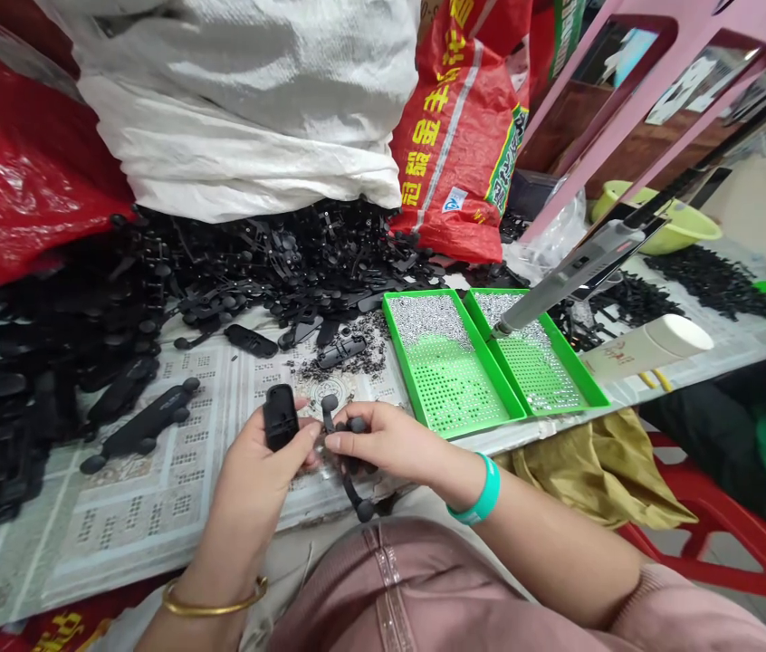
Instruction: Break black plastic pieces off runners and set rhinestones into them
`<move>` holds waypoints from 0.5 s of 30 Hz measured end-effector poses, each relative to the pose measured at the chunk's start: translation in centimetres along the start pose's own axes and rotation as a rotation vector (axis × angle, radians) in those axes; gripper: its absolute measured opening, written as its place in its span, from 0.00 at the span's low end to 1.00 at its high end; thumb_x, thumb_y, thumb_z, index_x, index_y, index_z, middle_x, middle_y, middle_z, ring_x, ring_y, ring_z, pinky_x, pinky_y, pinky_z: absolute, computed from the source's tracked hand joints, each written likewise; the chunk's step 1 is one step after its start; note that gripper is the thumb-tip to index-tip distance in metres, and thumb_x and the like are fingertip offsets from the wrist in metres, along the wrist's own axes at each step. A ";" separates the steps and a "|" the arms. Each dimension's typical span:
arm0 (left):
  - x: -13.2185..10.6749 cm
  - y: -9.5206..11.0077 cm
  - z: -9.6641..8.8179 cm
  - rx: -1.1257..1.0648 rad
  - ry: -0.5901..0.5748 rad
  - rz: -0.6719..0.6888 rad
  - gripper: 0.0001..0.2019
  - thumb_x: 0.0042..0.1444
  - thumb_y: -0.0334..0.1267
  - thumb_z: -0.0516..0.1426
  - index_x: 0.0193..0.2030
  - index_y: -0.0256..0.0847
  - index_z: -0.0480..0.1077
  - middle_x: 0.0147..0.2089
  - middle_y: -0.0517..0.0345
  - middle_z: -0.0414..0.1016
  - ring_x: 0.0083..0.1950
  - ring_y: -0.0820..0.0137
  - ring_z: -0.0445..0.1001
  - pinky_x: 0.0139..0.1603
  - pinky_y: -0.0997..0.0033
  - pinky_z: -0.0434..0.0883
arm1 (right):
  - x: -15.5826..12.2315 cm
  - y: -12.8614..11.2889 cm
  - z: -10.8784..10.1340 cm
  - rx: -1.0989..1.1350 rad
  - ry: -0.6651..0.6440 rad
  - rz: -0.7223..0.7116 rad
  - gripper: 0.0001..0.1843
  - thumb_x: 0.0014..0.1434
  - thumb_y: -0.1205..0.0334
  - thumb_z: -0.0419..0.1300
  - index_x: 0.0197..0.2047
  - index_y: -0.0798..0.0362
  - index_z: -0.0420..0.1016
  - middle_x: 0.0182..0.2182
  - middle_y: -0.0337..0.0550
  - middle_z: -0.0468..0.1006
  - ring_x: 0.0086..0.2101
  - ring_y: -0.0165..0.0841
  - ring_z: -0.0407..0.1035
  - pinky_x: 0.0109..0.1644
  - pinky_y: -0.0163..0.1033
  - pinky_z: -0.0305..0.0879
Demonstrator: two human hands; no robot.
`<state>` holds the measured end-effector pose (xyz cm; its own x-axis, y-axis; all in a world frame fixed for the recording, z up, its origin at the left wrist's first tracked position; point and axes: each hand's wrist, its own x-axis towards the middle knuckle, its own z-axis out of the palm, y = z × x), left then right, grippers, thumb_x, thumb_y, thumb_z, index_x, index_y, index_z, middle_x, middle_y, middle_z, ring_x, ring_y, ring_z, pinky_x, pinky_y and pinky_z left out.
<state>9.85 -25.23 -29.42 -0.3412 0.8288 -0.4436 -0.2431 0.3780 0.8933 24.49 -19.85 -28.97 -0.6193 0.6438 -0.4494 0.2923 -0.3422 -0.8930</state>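
Closed around a black plastic housing (280, 417), my left hand (266, 464) holds it with its hollow side facing up. My right hand (383, 441) pinches a black plastic arm piece with round ends (330, 404), one end of which hangs down below the fingers. Both hands are close together above the table's front edge, fingertips nearly meeting. Beyond them on the table lie a dark housing piece (342, 351) among small black bits and another black housing (251, 341). An assembled black piece with rounded arms (145, 424) rests to the left.
Two green trays (454, 421) of small metal screws stand at right, a grey electric screwdriver (569, 279) slanting over them. A white paper cup (655, 347) lies beside. Black parts (274, 254) heap at the back below a white sack (253, 109) and red sack (454, 136).
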 end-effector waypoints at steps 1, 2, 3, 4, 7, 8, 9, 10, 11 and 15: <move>0.0 0.1 -0.1 0.031 0.006 0.011 0.26 0.38 0.42 0.66 0.45 0.38 0.67 0.26 0.64 0.73 0.21 0.77 0.67 0.25 0.75 0.67 | 0.0 0.1 0.1 0.026 -0.001 0.019 0.10 0.53 0.57 0.62 0.33 0.54 0.67 0.20 0.32 0.69 0.20 0.24 0.63 0.24 0.30 0.57; 0.1 0.2 -0.2 0.067 0.012 0.029 0.26 0.39 0.43 0.66 0.45 0.38 0.67 0.27 0.64 0.73 0.21 0.76 0.67 0.25 0.74 0.67 | 0.1 0.1 0.1 0.055 -0.002 0.037 0.11 0.52 0.57 0.62 0.34 0.54 0.67 0.20 0.32 0.69 0.20 0.24 0.63 0.24 0.30 0.58; 0.1 0.2 -0.3 0.102 0.018 0.047 0.25 0.39 0.43 0.66 0.45 0.38 0.68 0.28 0.63 0.74 0.21 0.76 0.67 0.26 0.74 0.67 | 0.1 0.2 0.1 0.087 -0.006 0.051 0.12 0.51 0.57 0.63 0.35 0.54 0.67 0.19 0.31 0.68 0.19 0.23 0.62 0.24 0.30 0.59; 0.1 0.3 -0.3 0.125 0.018 0.064 0.25 0.39 0.44 0.66 0.45 0.38 0.68 0.28 0.63 0.73 0.21 0.76 0.67 0.26 0.74 0.67 | 0.1 0.2 0.2 0.122 -0.011 0.060 0.13 0.49 0.57 0.64 0.35 0.54 0.67 0.19 0.31 0.68 0.19 0.23 0.62 0.25 0.31 0.59; 0.2 0.1 -0.7 0.114 -0.022 0.060 0.22 0.43 0.47 0.64 0.43 0.40 0.67 0.24 0.66 0.69 0.20 0.76 0.65 0.23 0.75 0.65 | -0.1 -0.1 0.0 0.234 -0.011 0.053 0.16 0.46 0.54 0.66 0.33 0.54 0.67 0.19 0.31 0.67 0.19 0.23 0.61 0.24 0.30 0.58; 0.2 -0.1 -0.9 0.099 -0.055 0.041 0.20 0.46 0.50 0.62 0.41 0.40 0.67 0.23 0.66 0.69 0.19 0.76 0.63 0.20 0.75 0.64 | -0.1 -0.3 -0.2 0.257 0.016 0.042 0.17 0.46 0.54 0.66 0.33 0.54 0.67 0.19 0.31 0.67 0.19 0.23 0.60 0.23 0.30 0.58; 0.1 -0.2 -1.1 0.098 -0.099 0.019 0.18 0.49 0.52 0.59 0.39 0.40 0.67 0.23 0.65 0.68 0.17 0.77 0.62 0.18 0.76 0.62 | -0.2 -0.6 -0.4 0.260 0.056 0.019 0.17 0.46 0.54 0.66 0.34 0.54 0.67 0.19 0.31 0.67 0.19 0.22 0.60 0.23 0.30 0.57; 0.1 -0.4 -1.2 0.114 -0.153 -0.009 0.18 0.51 0.54 0.56 0.36 0.40 0.67 0.23 0.64 0.68 0.16 0.77 0.60 0.16 0.76 0.60 | -0.3 -0.9 -0.5 0.240 0.100 -0.023 0.16 0.46 0.55 0.66 0.34 0.54 0.67 0.20 0.31 0.67 0.19 0.22 0.60 0.23 0.30 0.57; 0.1 -0.6 -1.4 0.143 -0.215 -0.041 0.19 0.52 0.56 0.54 0.33 0.40 0.67 0.21 0.63 0.68 0.16 0.77 0.59 0.15 0.76 0.59 | -0.3 -1.2 -0.7 0.205 0.133 -0.074 0.15 0.47 0.56 0.65 0.34 0.54 0.68 0.22 0.32 0.67 0.20 0.22 0.60 0.24 0.30 0.57; -0.3 -0.5 -1.3 0.215 -0.380 -0.166 0.19 0.52 0.56 0.54 0.28 0.40 0.66 0.12 0.65 0.60 0.14 0.76 0.57 0.14 0.76 0.59 | 0.0 -1.4 -1.1 0.028 0.061 -0.143 0.11 0.49 0.57 0.64 0.34 0.55 0.71 0.22 0.33 0.69 0.22 0.22 0.61 0.25 0.29 0.57</move>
<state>8.87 -26.18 -29.82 0.0526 0.8273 -0.5592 -0.0591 0.5616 0.8253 24.84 -18.60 -27.75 -0.6075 0.7274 -0.3192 0.1831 -0.2627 -0.9473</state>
